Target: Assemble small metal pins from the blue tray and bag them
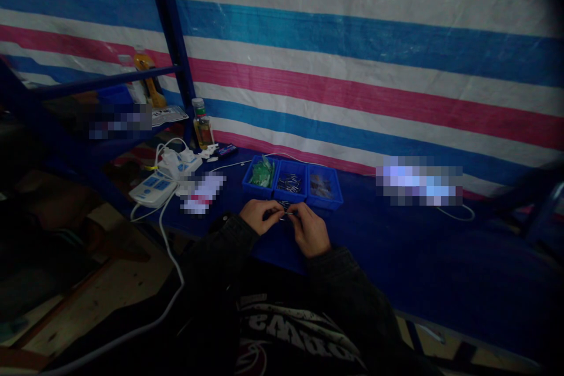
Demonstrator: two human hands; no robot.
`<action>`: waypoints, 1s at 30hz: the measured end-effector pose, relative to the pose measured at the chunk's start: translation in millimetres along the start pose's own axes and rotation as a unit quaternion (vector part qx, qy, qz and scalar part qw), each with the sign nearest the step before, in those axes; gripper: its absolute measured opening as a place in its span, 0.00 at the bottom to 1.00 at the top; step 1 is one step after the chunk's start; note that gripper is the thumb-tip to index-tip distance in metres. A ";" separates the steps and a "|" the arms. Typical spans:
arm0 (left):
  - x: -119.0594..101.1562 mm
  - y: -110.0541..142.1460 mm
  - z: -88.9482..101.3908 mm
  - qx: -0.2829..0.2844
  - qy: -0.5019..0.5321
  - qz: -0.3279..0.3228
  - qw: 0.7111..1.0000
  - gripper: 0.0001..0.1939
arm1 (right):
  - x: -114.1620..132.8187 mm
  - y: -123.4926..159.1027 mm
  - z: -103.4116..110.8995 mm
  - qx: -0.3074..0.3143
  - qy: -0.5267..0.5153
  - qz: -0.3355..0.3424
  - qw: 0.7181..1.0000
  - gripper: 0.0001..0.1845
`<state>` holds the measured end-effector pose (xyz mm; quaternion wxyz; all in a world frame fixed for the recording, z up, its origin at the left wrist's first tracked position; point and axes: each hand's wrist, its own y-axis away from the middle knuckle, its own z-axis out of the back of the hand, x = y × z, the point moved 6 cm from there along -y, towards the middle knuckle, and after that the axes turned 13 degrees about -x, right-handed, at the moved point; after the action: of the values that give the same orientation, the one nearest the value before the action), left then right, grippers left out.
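- Silvery thin pieces [285, 213]: between the hands, just before the middle tray [289, 193].
- Left hand [261, 215], right hand [311, 231]: fingertips pinching the thin pieces.
- Green packets [262, 173]: left of the middle tray.

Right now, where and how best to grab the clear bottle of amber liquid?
I'd grip the clear bottle just below its white cap, from the right: it stands upright, narrows there, and the blue post rises close on its left.

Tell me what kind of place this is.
Probably a makeshift workbench: small metal parts sit in the middle blue bin, a power strip lies on the blue table, and a striped plastic sheet hangs behind.
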<state>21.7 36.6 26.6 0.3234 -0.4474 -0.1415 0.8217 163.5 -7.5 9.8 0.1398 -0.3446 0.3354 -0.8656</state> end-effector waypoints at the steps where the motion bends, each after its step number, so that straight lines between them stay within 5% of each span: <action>1: 0.2 0.1 -0.2 0.000 -0.001 0.001 1.000 0.09 | -0.4 -0.1 0.1 -0.001 0.002 -0.001 1.000 0.08; 30: -2.5 -1.0 2.0 0.004 0.000 0.015 1.000 0.10 | 1.7 -2.0 3.7 -0.017 0.020 -0.018 0.999 0.09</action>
<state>21.5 35.9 29.8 0.3131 -0.4486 -0.1318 0.8267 164.8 -8.6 13.9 0.1117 -0.3355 0.3463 -0.8689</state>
